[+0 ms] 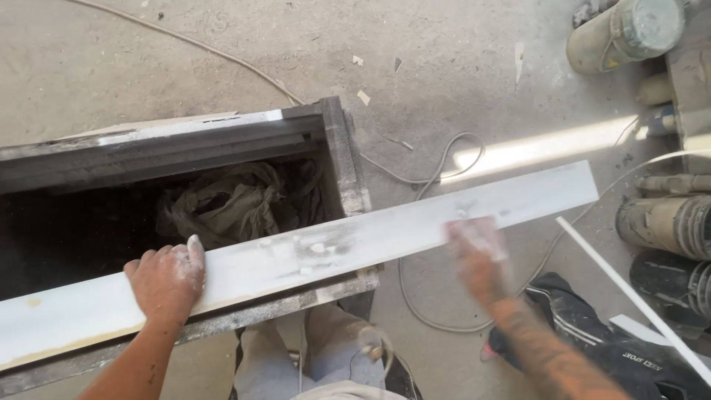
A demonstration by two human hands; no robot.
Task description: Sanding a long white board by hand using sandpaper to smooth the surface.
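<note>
A long white board (296,259) lies slantwise across the near rim of an open dark metal box (337,159), its right end jutting out over the dusty floor (222,59). The left hand (169,278), chalky with dust, presses flat and open on the board. The right hand (474,248) is blurred; it seems closed on a small sanding pad, though I cannot tell for sure. The overhanging end looks unsupported, so hard strokes there could tip or slide the board off the rim. A loose cable (437,167) loops near the feet, a likely trip hazard.
</note>
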